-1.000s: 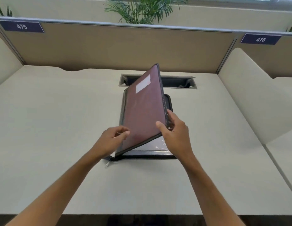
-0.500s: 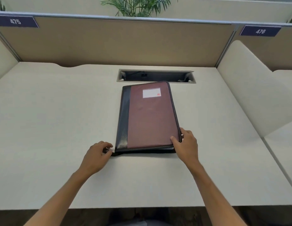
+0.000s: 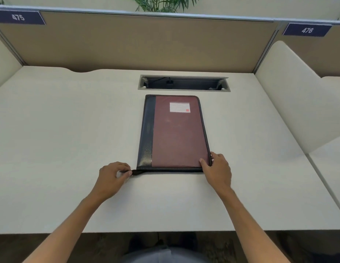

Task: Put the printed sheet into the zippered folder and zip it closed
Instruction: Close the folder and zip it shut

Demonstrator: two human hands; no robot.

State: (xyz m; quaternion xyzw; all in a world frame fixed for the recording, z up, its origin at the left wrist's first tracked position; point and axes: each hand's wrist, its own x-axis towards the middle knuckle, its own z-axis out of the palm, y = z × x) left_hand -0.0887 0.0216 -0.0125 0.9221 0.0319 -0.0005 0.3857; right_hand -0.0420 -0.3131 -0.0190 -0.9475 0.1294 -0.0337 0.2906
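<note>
Folder [image 3: 179, 137]: maroon cover, matt, faintly grained; spine strip [image 3: 147, 133] black, glossy (leather-look). Desk [image 3: 70, 130] smooth matt laminate. Partition [image 3: 146, 42] tan, cloth-like.

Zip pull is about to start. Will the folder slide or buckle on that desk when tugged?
Likely slides: the folder lies flat on a smooth desk, hence the right hand bracing its near right corner. Probably stiff; the cover looks flat, without sag. The left hand pinches the zipper pull at the near left corner.

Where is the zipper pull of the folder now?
At the folder's near left corner, pinched in the left hand; the right hand rests on the near right corner.
</note>
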